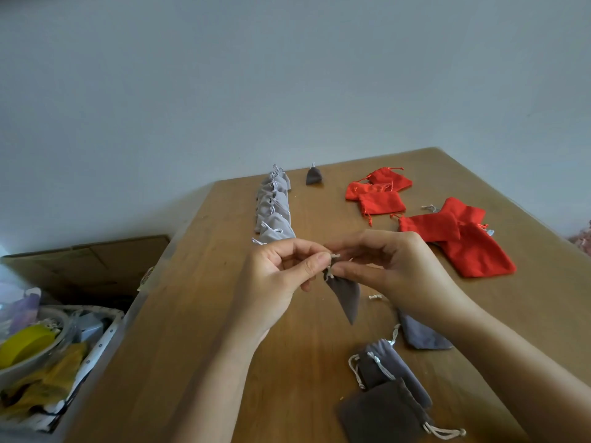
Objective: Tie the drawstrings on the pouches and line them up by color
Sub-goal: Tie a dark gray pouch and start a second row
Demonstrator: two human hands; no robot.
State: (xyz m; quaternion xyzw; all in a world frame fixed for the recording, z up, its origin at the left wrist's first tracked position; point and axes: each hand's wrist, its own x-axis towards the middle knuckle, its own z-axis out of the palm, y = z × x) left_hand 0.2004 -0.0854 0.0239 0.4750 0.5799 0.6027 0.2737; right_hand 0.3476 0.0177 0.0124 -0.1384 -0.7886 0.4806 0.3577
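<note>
Held pouch: dark grey pouch (344, 295) hung in the air over the middle of the worktop (208, 314), neck up, bottom corner pointing to 6 o'clock.
Drawstring: pale cord (334, 256) at the neck, pinched between both hands.
Left hand (281, 274): at 9 o'clock of the neck, thumb and forefinger nipping the cord end.
Right hand (396, 266): at 3 o'clock of the neck, fingers curled, gripping the cord by the gather.
Light grey row (273, 207): tied pouches in a line at 11 o'clock, running to the far edge.
Lone dark pouch (314, 176): tied, upright at 12 o'clock, near the row's far end.
Red pouches (460, 238): flat, overlapping, 1 to 3 o'clock.
Untied grey pouches (387, 388): flat, overlapping at 5 o'clock; another partly under the right forearm.
Cardboard box (86, 266): 9 o'clock, off the worktop's left edge.
Basket (105, 340): 8 o'clock, full of clutter.
</note>
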